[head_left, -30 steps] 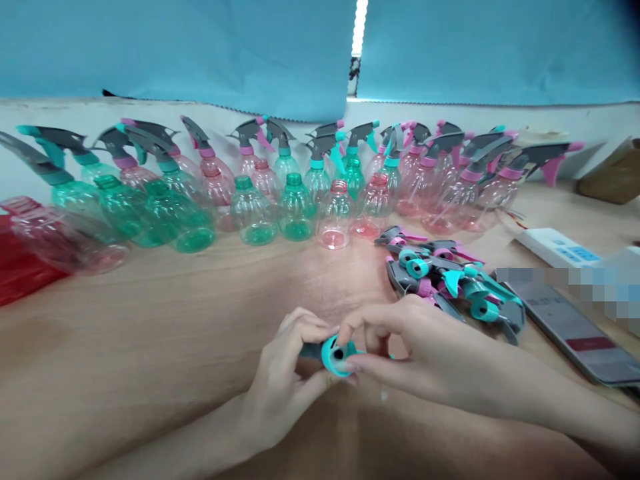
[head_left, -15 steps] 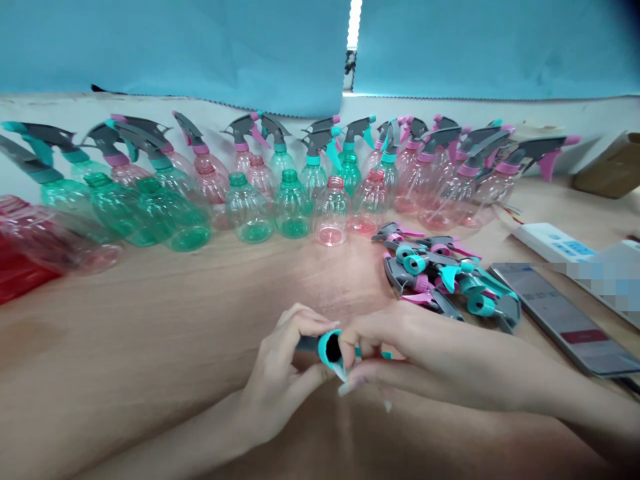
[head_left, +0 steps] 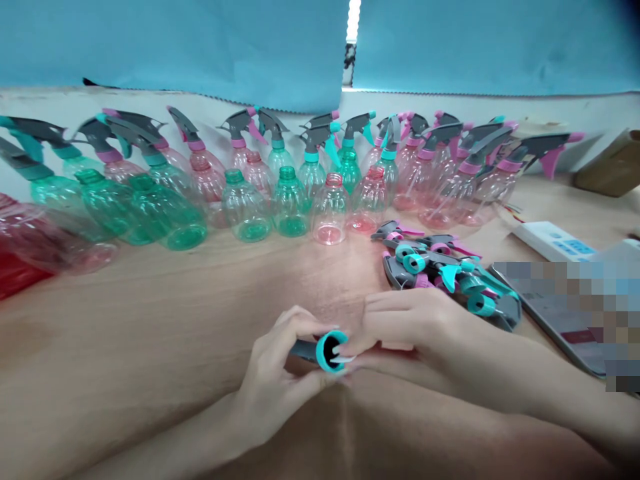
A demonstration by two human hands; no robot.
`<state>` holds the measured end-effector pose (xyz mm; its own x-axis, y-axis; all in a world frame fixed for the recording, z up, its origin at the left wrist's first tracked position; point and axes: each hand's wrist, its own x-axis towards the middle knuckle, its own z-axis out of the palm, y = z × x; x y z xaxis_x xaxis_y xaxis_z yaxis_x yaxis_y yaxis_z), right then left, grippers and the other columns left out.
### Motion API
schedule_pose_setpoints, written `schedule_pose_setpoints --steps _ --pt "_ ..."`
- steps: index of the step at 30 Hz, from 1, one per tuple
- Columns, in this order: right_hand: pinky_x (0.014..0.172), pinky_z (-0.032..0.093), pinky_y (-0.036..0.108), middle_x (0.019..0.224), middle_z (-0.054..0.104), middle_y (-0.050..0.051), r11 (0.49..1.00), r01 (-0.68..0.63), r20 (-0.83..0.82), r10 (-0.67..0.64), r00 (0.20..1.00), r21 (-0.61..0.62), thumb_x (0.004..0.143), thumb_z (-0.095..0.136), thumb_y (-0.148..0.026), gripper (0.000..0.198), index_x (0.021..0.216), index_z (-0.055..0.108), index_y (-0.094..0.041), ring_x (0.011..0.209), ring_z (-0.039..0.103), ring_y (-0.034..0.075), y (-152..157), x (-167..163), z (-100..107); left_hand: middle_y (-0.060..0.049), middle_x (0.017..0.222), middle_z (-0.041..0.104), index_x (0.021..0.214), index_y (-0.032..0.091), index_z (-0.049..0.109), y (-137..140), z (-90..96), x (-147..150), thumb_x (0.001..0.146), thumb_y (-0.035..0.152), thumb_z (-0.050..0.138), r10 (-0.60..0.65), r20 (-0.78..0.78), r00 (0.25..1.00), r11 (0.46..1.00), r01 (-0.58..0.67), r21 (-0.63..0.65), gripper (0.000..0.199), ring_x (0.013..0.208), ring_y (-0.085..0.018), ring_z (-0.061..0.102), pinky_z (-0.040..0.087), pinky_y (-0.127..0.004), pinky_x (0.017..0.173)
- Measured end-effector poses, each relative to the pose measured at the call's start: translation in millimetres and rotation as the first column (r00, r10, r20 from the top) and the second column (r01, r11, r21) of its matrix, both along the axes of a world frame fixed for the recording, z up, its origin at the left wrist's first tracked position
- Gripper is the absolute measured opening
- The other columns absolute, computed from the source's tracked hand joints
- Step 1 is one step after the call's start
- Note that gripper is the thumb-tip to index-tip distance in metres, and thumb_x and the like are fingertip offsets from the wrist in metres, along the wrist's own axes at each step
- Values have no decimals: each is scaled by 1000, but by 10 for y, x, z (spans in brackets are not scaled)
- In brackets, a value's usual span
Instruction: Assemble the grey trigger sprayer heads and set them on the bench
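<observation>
My left hand (head_left: 283, 370) is closed around a trigger spray head with a grey body and a teal collar (head_left: 321, 353). The collar's dark open end faces up toward me. At its right side my right hand (head_left: 415, 333) has its fingertips pinched together at the mouth of the collar. A small whitish sliver shows between those fingertips; whether it is a part or a fingernail I cannot make out. Just beyond the right hand lies a pile of loose spray heads (head_left: 449, 277), grey with pink or teal parts.
Open-topped green bottles (head_left: 293, 207) and pink bottles (head_left: 330, 213) stand beyond my hands. Behind them are several bottles with spray heads (head_left: 315, 150) fitted. To the right lie a phone (head_left: 550, 320) and a white power strip (head_left: 550, 240); a red bag (head_left: 20, 267) is at far left.
My right fingertips have moved from the collar's right edge to over its opening, with the hand turned slightly. My left hand keeps its hold on the spray head.
</observation>
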<state>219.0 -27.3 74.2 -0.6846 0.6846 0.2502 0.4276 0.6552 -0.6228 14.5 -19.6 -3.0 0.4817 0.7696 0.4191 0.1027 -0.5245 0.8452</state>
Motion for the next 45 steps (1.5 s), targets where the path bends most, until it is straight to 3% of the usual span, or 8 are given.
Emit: schedule_pose_setpoints --steps 4,7,14,20,24,29,35,45 --pt "53 34 20 65 55 -2 986 135 -13 -134 991 99 87 56 -24 17 72 59 -17 59 48 8 -7 7 -21 -3 81 56 96 21 58 -4 7 -8 76 25 70 5 -25 1000 1000 -5 1 24 71 -15 56 48 -21 54" --pt "52 33 20 63 55 -2 989 93 -31 -90 996 115 87 55 -21 19 68 57 -17 58 47 8 -1 -7 -50 -2 79 56 93 20 58 -5 14 -10 73 26 74 32 -32 999 999 -31 27 26 70 -15 56 48 -22 56" --pt "60 40 19 72 62 0 1000 18 -8 -17 1000 11 87 56 -19 12 80 66 -15 67 54 9 10 12 -41 -2 78 56 92 20 57 -3 21 -1 74 24 72 33 -20 999 998 -31 52 24 69 -14 55 47 -20 52" --pt "74 45 24 87 68 2 995 -21 54 26 998 -97 90 51 -25 20 85 69 -20 80 61 12 -17 30 53 -1 79 55 94 21 57 -5 1 -16 74 25 72 47 -43 998 997 -44 58 26 69 -13 55 45 -19 52" --pt "71 45 26 87 67 2 997 42 129 -32 991 -72 91 49 -31 22 87 69 -21 78 60 13 -61 32 81 -1 82 54 96 21 56 0 -15 -20 74 26 72 51 -49 997 997 -48 52 27 70 -13 54 44 -20 54" --pt "66 42 23 88 64 0 996 81 137 -76 988 -34 89 53 -24 15 84 68 -22 76 57 11 -62 27 27 -1 83 54 97 21 54 0 -22 -19 70 20 76 61 -62 996 994 -55 98 35 73 -15 54 46 -23 59" --pt "62 37 24 83 61 0 999 50 107 -51 993 18 88 53 -22 17 75 63 -21 74 53 11 -53 8 -7 -1 80 55 94 21 54 1 -7 -9 67 23 78 70 -50 996 982 -61 176 36 71 -15 53 45 -25 60" --pt "61 32 27 79 57 0 984 27 148 -53 987 173 90 50 -19 16 81 64 -20 72 46 12 -88 -8 -46 -1 75 57 95 21 55 -1 70 20 72 31 74 94 -86 992 966 -70 251 32 69 -16 51 43 -29 61"
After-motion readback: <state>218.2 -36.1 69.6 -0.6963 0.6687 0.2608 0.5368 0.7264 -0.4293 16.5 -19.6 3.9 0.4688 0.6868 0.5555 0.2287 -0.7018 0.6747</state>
